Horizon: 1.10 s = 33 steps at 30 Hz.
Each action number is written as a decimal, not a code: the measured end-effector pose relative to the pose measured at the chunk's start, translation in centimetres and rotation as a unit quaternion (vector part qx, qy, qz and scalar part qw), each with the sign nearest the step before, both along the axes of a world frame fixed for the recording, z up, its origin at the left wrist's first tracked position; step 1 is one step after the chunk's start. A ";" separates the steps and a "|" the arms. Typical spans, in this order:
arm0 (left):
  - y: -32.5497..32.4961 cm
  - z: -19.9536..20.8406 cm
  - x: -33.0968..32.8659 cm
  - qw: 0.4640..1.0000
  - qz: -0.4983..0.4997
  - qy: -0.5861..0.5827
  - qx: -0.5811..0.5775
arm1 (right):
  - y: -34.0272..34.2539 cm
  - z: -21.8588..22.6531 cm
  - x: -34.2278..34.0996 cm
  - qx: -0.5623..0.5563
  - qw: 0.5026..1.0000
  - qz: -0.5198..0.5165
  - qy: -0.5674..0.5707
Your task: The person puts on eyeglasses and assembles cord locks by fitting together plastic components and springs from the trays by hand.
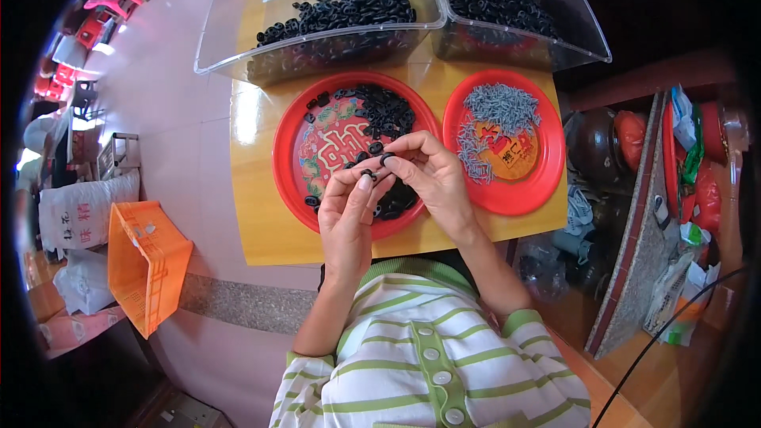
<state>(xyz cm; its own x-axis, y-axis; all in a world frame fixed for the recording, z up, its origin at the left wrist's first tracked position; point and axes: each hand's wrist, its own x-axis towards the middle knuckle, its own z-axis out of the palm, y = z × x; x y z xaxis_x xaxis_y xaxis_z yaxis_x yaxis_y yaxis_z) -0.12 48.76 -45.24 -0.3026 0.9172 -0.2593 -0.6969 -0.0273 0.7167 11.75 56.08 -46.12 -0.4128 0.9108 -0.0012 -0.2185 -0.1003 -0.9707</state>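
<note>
Both my hands meet above the near half of a round red tray (279, 150), fingers pinched. My left hand (351, 204) holds a small black plastic piece (368, 175) between thumb and fingertips. Close beside it, my right hand (428, 177) pinches another small black plastic piece (387, 158). Whether the two pieces touch cannot be made out. Loose black pieces (387, 109) are heaped at the tray's far right, and more lie under my hands. To the right, a smaller red plate (551, 150) carries many small grey screws (501, 108).
Two clear plastic bins (317, 36) full of black pieces stand along the far side of the yellow wooden table (254, 222). On the floor at left is an orange crate (149, 261) beside white sacks (91, 214). A stone-topped slab (630, 230) and bagged items are at right.
</note>
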 end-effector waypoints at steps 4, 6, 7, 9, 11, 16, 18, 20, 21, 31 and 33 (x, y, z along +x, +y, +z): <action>-0.1 0.1 -0.1 1.000 -0.003 -0.002 0.007 | -0.4 1.1 0.7 -0.055 0.998 -0.009 -0.003; -0.1 0.0 0.1 1.000 -0.002 0.000 0.003 | -0.4 1.5 1.0 0.012 0.997 -0.019 -0.071; -0.1 0.0 0.1 1.000 0.000 0.002 -0.001 | -0.4 1.7 1.2 0.078 0.987 -0.028 -0.138; 0.1 0.1 0.2 1.000 -0.001 0.006 -0.003 | -0.5 2.1 1.5 0.121 0.975 -0.039 -0.181; 0.2 0.2 0.3 1.000 -0.002 0.009 -0.004 | -0.6 2.3 1.8 0.164 0.959 -0.051 -0.223; 0.3 -0.2 0.4 1.000 -0.017 0.013 -0.001 | -0.7 2.7 2.1 0.118 0.970 -0.032 -0.212; 0.3 -0.1 0.6 1.000 -0.012 0.017 -0.002 | -0.7 2.5 2.0 0.109 0.971 -0.031 -0.209; 0.4 -0.1 0.7 1.000 -0.008 0.020 -0.003 | -0.6 2.2 2.2 0.099 0.973 -0.029 -0.207; 0.5 -0.1 0.5 0.999 -0.012 0.032 -0.009 | -0.5 2.2 2.5 -0.017 0.991 0.004 -0.134; 0.5 -0.3 0.2 0.997 -0.019 0.060 -0.049 | -0.2 1.8 2.3 -0.159 0.986 0.055 -0.019; 0.6 -0.2 0.1 0.997 -0.016 0.063 -0.047 | -0.2 1.7 2.2 -0.154 0.986 0.054 -0.023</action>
<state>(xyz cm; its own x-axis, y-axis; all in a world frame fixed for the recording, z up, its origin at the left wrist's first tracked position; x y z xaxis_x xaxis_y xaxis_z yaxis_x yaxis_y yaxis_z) 0.00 49.32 -45.45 -0.3097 0.9001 -0.3064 -0.6009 0.0645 0.7967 13.96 55.91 -44.45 -0.5006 0.8149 -0.2922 -0.1474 -0.4128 -0.8988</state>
